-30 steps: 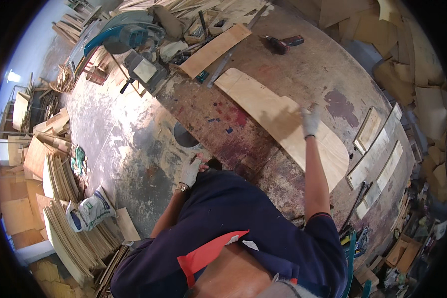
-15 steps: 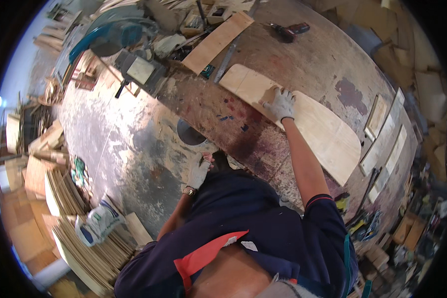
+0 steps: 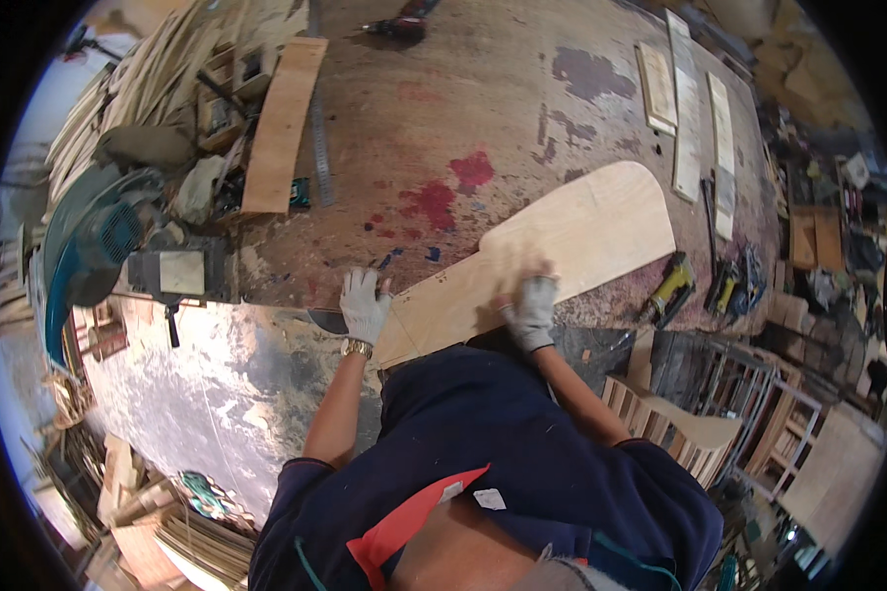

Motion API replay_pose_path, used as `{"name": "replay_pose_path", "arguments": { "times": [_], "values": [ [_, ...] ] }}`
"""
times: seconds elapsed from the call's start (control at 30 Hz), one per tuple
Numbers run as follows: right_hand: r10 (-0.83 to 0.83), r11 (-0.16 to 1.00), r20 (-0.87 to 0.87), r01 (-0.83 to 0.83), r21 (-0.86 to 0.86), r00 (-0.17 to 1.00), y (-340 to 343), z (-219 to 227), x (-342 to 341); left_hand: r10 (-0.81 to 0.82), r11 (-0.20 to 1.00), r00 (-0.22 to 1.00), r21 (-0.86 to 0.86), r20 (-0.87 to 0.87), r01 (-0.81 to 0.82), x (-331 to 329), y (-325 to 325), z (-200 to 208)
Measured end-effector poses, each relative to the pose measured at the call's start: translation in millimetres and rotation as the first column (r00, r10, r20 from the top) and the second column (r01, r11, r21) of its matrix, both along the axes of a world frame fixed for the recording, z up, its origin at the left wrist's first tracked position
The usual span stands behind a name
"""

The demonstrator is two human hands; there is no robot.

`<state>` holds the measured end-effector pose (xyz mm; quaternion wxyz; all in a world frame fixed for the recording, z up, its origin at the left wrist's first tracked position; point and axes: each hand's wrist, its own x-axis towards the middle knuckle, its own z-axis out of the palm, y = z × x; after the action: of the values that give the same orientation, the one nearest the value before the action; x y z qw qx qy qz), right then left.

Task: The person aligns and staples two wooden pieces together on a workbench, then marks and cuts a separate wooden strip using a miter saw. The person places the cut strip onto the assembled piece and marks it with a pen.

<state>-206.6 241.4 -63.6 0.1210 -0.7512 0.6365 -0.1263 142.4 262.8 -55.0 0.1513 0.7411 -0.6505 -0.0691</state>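
A pale plywood board (image 3: 586, 222), wide and rounded at one end and narrow at the other, lies at an angle across the near edge of the workbench. My right hand (image 3: 532, 313), in a light work glove with bare fingertips, is closed on the board's near edge; its fingers are partly blurred. Its narrow end reaches toward my waist. Beside that end my gloved left hand (image 3: 365, 307) rests at the bench edge with fingers stretched out, a watch on its wrist. Whether the left thumb touches the board I cannot tell.
The paint-stained workbench (image 3: 384, 128) carries a drill (image 3: 401, 25) at the back, a thin wood panel (image 3: 284, 128) beside a metal ruler (image 3: 319, 148), and wood strips (image 3: 685, 108) at right. A yellow-green power tool (image 3: 668, 291) lies near right. A teal saw (image 3: 108, 236) stands left.
I have turned toward the bench. The board has swung round, its narrow end now near me. My left hand has come up to the bench edge; my right has moved to the board's near edge.
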Motion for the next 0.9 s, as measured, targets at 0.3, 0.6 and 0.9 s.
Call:
{"name": "replay_pose_path", "arguments": {
  "times": [0.3,0.6,0.9],
  "values": [
    [-0.717,0.695,0.145,0.682,0.228,0.682,-0.9,-13.6,-37.0,0.046,0.998,0.999,0.047,-0.017,-0.045,-32.5,90.9,13.3],
    [-0.436,0.896,-0.021,0.436,0.085,0.9,-109.3,1.0,20.8,0.404,0.914,0.911,0.086,-0.082,-0.397,-50.8,106.6,25.9],
    [-0.103,0.995,0.372,0.096,0.038,0.923,-209.6,43.8,-4.8,0.466,0.883,0.808,0.131,-0.361,-0.45,-105.9,21.3,27.1]
  ]
}}
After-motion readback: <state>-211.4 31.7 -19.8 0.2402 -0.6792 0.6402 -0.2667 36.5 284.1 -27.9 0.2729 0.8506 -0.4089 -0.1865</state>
